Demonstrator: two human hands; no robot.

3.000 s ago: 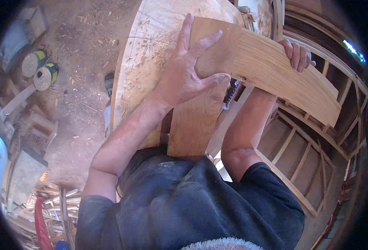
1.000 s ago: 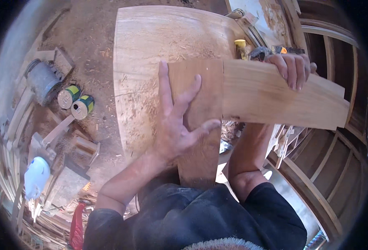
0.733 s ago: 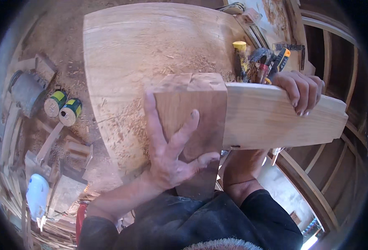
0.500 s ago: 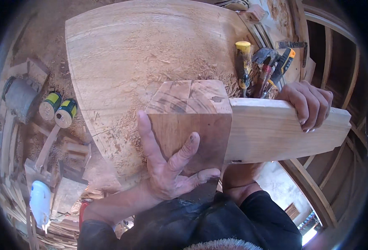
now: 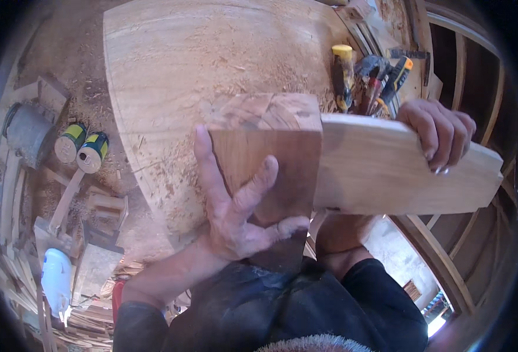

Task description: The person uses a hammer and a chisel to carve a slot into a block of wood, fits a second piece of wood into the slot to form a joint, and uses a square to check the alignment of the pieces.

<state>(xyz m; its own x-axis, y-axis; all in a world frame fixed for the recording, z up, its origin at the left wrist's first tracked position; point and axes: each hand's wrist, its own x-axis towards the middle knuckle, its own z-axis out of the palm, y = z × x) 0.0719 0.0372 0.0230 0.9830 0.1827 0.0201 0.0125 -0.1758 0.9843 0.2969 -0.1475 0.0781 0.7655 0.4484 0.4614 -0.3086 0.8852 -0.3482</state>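
While my left hand (image 5: pixel 235 226) lies spread with its fingers well apart against the broad face of a thick, reddish-brown wooden block (image 5: pixel 294 164), my right hand (image 5: pixel 440 132) is curled over the upper edge of a long, pale wooden board (image 5: pixel 382 176). Its fingers bend down onto the face toward me; I cannot see where its thumb rests. The board reaches out to the right from the block's right side, and its outer end is stepped at the corner. I cannot tell whether the two pieces are fixed together. The block's lighter, streaked top end points away from me, and its lower part comes close to the front of my dark, dusty shirt (image 5: pixel 247 311).

Beyond the block spreads a wide, pale wooden slab (image 5: pixel 171 70) with a slanting left edge, sprinkled with curled, tan wood shavings (image 5: pixel 171 182). Near the board's upper edge, a yellow-capped hand tool (image 5: pixel 343 76) lies beside a tool with an orange-and-black handle (image 5: pixel 397 79). Down to my left, two round, dark-green-and-yellow cans (image 5: pixel 93 154) sit side by side near a grey, rounded bucket (image 5: pixel 27 135), with a pale blue-white plastic jug (image 5: pixel 56 278) closer to me.
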